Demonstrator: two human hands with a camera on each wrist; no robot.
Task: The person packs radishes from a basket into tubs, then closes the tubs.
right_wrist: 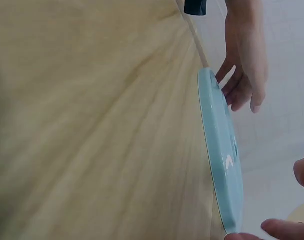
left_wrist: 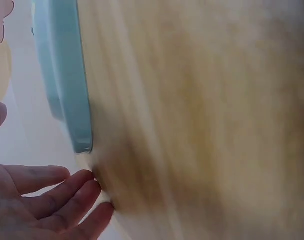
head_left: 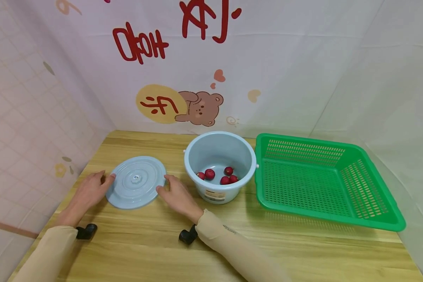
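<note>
A round pale-blue lid (head_left: pixel 136 182) with a small knob lies flat on the wooden table, left of a matching bucket (head_left: pixel 220 150). Beside the lid's left edge is my left hand (head_left: pixel 88 192), its fingers loosely extended. The left wrist view shows those fingers (left_wrist: pixel 77 202) low by the tabletop, close to the lid's rim (left_wrist: pixel 72 75), with the thumb apart. At the lid's right edge my right hand (head_left: pixel 179 196) has its thumb and fingers spread. One of its fingertips (right_wrist: pixel 241 236) meets the rim in the right wrist view; whether it presses there I cannot tell.
Several small dark-red round fruits (head_left: pixel 209 174) lie in the bottom of the bucket. To its right stands a green perforated plastic basket (head_left: pixel 384 184), close against the bucket's side. A printed cloth (head_left: pixel 285 78) hangs behind the wooden table (head_left: pixel 144 243).
</note>
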